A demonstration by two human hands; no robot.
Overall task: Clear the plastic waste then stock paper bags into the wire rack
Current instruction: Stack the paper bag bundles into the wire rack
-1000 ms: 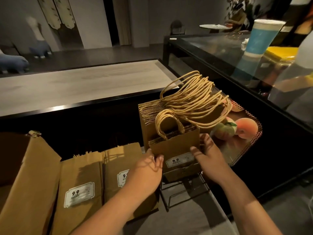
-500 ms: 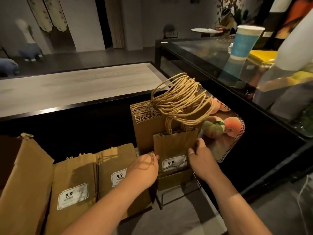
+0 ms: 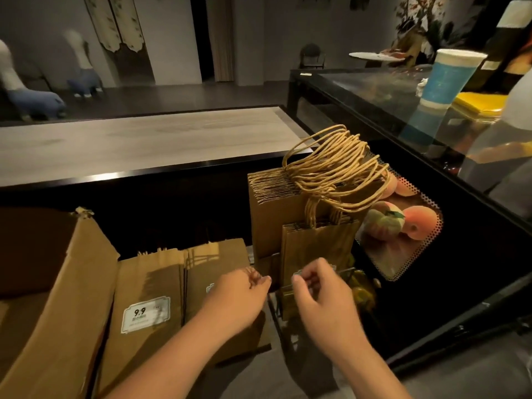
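- Left hand [image 3: 230, 300]: back toward the camera, fingers loosely bent, tips blurred; holds nothing that can be seen, just short of the paper bags.
- Right hand [image 3: 322, 298]: fingers curled in front of the short bags [image 3: 313, 243], covering the label there; contact or grip cannot be told, motion blur.
- Wire rack [image 3: 280, 309]: only a few dark wires show between and below the hands; most is hidden by bags and wrists.
- Short bags stand upright in the rack; a taller bundle of handled bags [image 3: 273, 214] stands directly behind, its twisted paper handles [image 3: 334, 168] piled in a tangle on top.
- Left: flat bags with a "9.9" label [image 3: 145, 313]; small print unreadable. Cardboard flap [image 3: 54, 312] cut off by the frame edge.
- Right: perforated tray of peaches [image 3: 414, 220], partly behind the handles.
- Far: blue paper cup [image 3: 449, 77] on the glass counter [image 3: 374, 90].
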